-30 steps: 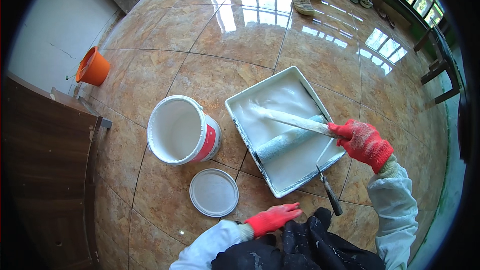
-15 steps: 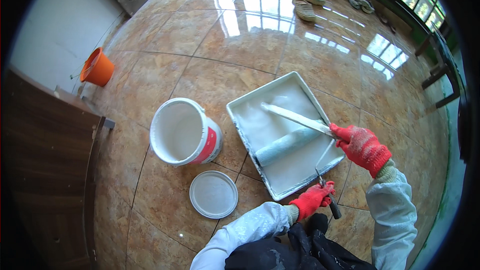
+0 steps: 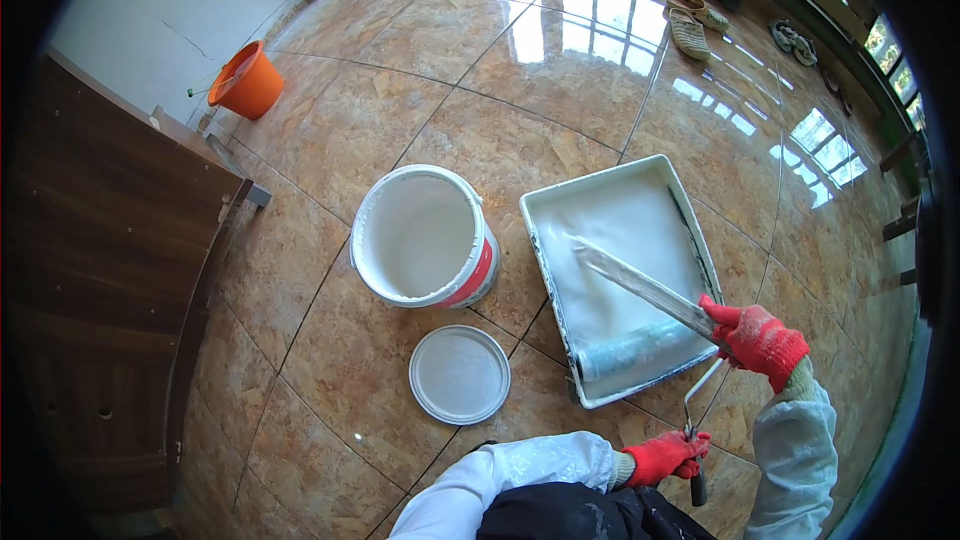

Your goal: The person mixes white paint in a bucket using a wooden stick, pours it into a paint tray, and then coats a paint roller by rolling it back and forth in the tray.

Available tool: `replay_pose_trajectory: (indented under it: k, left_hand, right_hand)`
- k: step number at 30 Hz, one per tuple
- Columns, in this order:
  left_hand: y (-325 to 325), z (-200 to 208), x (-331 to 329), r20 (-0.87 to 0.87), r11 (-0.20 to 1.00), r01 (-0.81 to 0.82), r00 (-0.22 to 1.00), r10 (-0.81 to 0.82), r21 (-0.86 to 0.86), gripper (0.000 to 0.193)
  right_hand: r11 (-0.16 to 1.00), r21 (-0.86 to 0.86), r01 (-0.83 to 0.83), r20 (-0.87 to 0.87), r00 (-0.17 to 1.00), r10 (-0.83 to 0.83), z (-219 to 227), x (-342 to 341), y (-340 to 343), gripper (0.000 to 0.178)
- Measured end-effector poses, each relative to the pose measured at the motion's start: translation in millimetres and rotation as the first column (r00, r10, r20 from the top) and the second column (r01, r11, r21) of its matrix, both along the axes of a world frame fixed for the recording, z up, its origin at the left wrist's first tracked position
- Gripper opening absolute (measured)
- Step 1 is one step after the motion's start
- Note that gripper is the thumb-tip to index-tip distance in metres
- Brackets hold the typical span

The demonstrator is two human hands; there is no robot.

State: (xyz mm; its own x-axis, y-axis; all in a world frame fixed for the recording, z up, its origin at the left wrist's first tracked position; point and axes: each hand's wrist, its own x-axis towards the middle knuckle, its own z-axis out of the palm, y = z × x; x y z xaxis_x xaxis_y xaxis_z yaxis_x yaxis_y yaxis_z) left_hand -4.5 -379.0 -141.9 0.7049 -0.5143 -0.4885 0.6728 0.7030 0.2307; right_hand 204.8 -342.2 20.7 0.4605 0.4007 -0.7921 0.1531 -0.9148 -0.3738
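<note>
A tray (image 3: 546, 262) of white paint lies on the tiled floor in front of me. My left hand (image 3: 668, 458), in a red work glove, is closed round the handle of a paint roller (image 3: 630, 348). The roller's sleeve rests in the paint along the near end of the tray, partly coated. My right hand (image 3: 758, 342), gloved in red too, grips a flat stirring stick (image 3: 640, 283) covered in white paint. Its far end touches or hovers just over the paint; I cannot tell which. The stick crosses above the roller's frame.
Left of the tray stands a white paint bucket (image 3: 425, 235) with paint-smeared walls. Its round lid (image 3: 459, 374) lies nearer me. A brown wooden cabinet (image 3: 120, 290) and an orange bucket (image 3: 247, 82) are at the left. Several shoes (image 3: 690, 32) sit at the far right.
The roller has been drawn toward me, from the tray's middle to its near end. The stick has shifted nearer too and points more steeply. My view has swung left.
</note>
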Motion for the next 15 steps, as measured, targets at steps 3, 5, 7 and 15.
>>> replay_pose_trajectory:
  k: [3,5,7,15]
  left_hand:
    - [0.2,-3.0,-2.8,-0.022,1.000,-0.010,1.000,0.010,-0.013,0.038]
    - [1.4,-2.7,-2.2,-0.012,1.000,-0.006,1.000,0.005,-0.025,0.038]
    - [2.2,0.7,0.7,0.004,1.000,0.019,1.000,-0.019,-0.001,0.038]
    - [-2.6,-4.0,-0.9,-0.020,0.998,0.027,0.999,-0.028,-0.053,0.039]
  right_hand:
    - [0.997,0.013,-0.077,0.174,0.982,0.074,10.2,-2.8,-7.3,0.052]
    - [0.999,-0.036,0.003,0.260,0.966,0.006,23.9,-3.2,-8.8,0.053]
    - [0.997,0.072,-0.002,0.318,0.948,-0.021,7.4,8.5,-37.2,0.053]
    - [0.977,0.020,-0.213,0.522,0.836,0.171,-14.0,-2.4,-20.8,0.061]
